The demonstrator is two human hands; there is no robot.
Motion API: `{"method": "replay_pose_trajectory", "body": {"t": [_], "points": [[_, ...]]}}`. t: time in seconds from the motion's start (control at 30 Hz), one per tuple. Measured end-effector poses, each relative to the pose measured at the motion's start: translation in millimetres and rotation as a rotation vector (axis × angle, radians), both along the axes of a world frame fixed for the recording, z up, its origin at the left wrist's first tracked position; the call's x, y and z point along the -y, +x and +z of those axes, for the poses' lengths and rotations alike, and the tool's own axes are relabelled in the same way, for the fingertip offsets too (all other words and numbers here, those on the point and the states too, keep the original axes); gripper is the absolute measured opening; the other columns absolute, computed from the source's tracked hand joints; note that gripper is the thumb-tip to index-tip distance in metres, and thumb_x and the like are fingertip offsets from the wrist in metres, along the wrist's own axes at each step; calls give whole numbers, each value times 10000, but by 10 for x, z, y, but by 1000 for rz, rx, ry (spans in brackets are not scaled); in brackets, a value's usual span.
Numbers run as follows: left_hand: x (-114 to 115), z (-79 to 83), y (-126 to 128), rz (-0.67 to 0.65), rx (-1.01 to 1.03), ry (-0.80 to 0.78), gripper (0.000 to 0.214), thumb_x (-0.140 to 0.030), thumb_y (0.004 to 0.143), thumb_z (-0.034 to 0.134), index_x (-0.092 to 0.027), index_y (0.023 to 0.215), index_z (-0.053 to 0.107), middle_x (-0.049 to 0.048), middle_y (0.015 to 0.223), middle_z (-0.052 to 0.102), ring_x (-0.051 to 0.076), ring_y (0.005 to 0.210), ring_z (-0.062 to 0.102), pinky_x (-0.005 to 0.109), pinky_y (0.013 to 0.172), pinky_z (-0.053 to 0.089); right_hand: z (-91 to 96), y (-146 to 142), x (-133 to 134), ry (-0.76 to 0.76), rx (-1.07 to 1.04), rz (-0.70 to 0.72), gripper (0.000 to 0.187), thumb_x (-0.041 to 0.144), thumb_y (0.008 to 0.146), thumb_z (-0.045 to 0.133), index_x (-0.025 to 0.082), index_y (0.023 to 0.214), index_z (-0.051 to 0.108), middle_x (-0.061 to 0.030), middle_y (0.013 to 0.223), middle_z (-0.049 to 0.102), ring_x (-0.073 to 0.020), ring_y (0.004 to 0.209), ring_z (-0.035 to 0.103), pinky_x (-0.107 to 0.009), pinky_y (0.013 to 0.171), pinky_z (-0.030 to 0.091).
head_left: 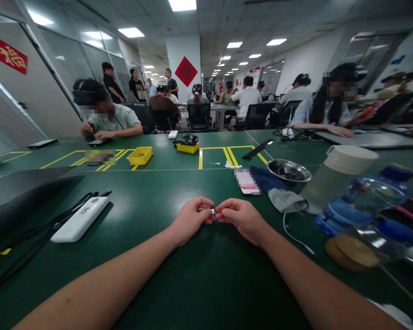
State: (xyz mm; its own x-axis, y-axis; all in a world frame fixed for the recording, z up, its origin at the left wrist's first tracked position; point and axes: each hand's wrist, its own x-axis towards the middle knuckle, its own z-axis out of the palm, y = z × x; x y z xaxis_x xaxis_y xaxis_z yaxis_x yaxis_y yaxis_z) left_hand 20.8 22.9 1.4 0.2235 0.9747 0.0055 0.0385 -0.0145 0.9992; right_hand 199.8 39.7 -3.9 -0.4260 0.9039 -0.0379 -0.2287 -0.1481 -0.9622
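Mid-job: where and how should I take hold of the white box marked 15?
Likely best: grasp the white box at mid-length, across its two long edges, left grip coming from above right. It lies flat and is longer than wide, so that span is narrow; black cables crowd its left side. First release the small silver piece.

One head-worn view, wide in coverage: taken from above the near side of the green table, facing forward and down along its top. Close range: left hand and right hand, seen from behind and above, over the table's near half. Far range: white pillar and ceiling, both beyond the table's far edge.
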Motion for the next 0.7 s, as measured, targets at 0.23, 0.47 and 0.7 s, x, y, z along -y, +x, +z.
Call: {"method": "replay_pose_trajectory", "body": {"t": [0.23,0.47,0.7], "points": [[10,23,-3,-31,37,-3,204,-175,782,569,-140,982,550,58,862,607,134,705,633,266,630,513,-24,12,-8,8,5,-9,174,215,700,680,143,852,639,-58,840,671,-165,755,650,-342,740,506],[1,1,-8,-20,50,8,217,-166,774,574,-142,988,550,44,826,609,120,672,622,247,602,500,-29,12,-17,2,-5,-8,215,235,679,702,150,865,637,-59,861,666,-163,748,646,-343,727,501],[-23,-19,-6,-14,57,-29,172,-154,763,571,-133,935,574,51,803,639,123,684,628,246,623,500,-42,15,-18,18,-2,-1,216,223,673,713,152,862,633,-41,814,663,-150,710,637,-323,700,492]]}}
